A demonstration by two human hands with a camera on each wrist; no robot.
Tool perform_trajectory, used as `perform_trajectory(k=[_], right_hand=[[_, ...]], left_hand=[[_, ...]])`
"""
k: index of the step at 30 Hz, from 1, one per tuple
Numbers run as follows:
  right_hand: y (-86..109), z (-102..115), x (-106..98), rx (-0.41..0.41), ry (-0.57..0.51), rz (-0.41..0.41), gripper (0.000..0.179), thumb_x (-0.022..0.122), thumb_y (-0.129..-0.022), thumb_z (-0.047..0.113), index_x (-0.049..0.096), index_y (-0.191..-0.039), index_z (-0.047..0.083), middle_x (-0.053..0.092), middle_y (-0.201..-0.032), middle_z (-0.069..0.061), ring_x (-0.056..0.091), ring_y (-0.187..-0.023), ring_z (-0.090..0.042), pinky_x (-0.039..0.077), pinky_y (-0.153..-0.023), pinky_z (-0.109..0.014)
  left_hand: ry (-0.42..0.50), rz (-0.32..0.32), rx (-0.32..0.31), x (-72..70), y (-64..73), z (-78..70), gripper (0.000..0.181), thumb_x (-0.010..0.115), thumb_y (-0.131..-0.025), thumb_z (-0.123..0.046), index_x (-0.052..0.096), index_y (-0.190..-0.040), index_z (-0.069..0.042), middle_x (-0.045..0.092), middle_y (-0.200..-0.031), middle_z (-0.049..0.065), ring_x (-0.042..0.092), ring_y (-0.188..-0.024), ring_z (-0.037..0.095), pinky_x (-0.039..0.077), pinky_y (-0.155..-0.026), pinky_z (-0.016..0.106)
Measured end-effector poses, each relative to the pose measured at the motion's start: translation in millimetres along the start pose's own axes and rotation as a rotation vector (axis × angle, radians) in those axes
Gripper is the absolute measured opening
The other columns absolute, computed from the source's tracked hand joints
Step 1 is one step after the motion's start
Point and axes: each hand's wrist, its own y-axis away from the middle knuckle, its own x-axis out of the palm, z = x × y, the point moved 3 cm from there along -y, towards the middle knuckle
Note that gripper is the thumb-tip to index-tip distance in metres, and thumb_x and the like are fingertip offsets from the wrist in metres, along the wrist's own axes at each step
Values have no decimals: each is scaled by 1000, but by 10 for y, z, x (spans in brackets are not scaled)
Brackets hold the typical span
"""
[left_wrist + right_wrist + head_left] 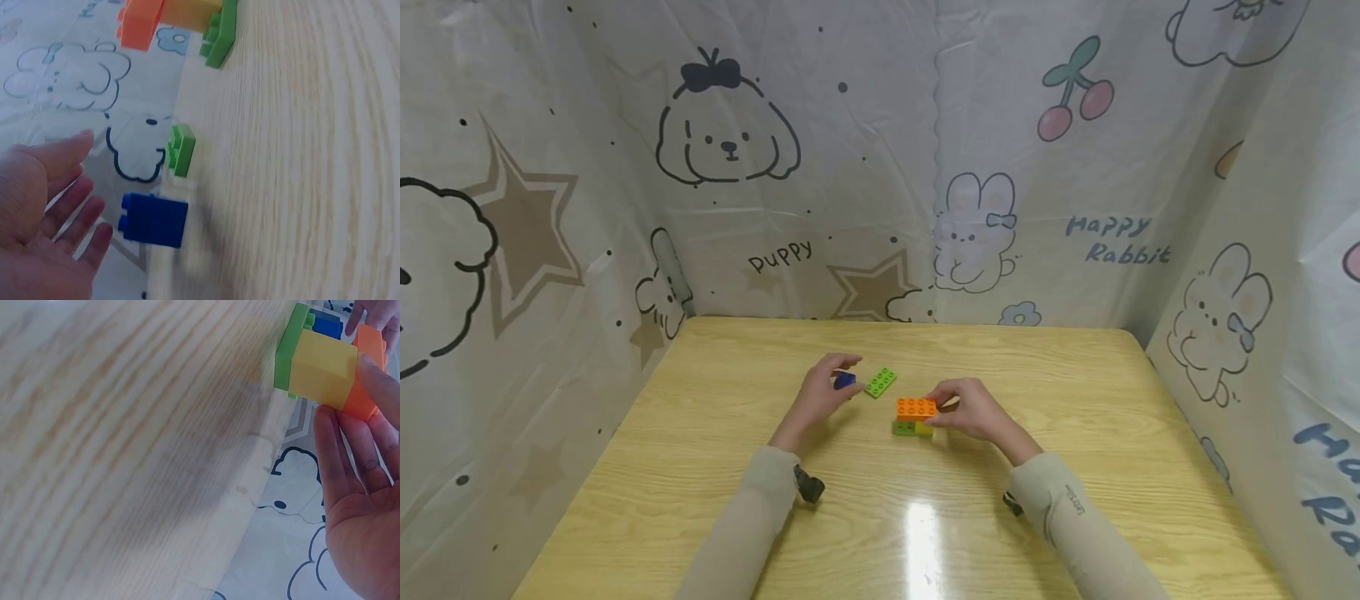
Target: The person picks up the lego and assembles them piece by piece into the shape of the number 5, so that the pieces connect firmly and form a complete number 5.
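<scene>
My right hand [972, 410] pinches an orange building brick [916, 408] between thumb and fingers. That brick sits on a yellow brick [324, 367], which stands on a flat green brick [904, 428]. My left hand [822, 390] is around a blue brick [844, 380], its fingers spread. In the left wrist view a gap shows between those fingers and the blue brick [154, 220], which stands upright with studs on top. Just right of it lies a second flat green brick [881, 382], studs up.
The bricks are on a light wooden table [1045, 375]. Patterned cloth [865, 167] hangs behind the table's far edge and along both sides. A dark wrist device [808, 483] is strapped at the left sleeve.
</scene>
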Motion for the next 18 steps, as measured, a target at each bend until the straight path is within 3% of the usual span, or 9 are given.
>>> perform_trajectory(k=[3, 9, 13, 18], right_hand=[[2, 5, 0, 3, -1, -1, 27, 88, -84, 14, 78, -109, 9, 73, -104, -3, 68, -98, -17, 63, -86, -34], [3, 1, 0, 14, -8, 3, 28, 88, -83, 12, 78, -109, 9, 73, -103, -3, 68, -98, -17, 63, -87, -34], [-5, -8, 7, 21, -7, 6, 28, 88, -84, 12, 78, -109, 9, 72, -102, -2, 68, -97, -17, 63, -87, -33], [-11, -23, 10, 26, 1, 2, 28, 88, -83, 13, 78, -109, 11, 72, -102, -1, 67, -97, -16, 63, -87, -33]], left_hand=[[32, -23, -21, -36, -5, 65, 52, 75, -96, -11, 57, -144, -5, 57, -144, 16, 53, -134, 35, 46, -113, 53], [95, -8, -92, -41, 8, 180, 62, 74, -96, -10, 47, -151, -1, 46, -154, 21, 46, -141, 41, 42, -117, 55], [154, 6, -155, -20, 23, 242, 67, 75, -96, -9, 43, -154, -4, 43, -158, 21, 42, -146, 42, 39, -120, 55], [152, 24, -206, 29, 32, 291, 68, 75, -96, -12, 42, -155, -6, 41, -159, 21, 40, -147, 43, 39, -119, 55]])
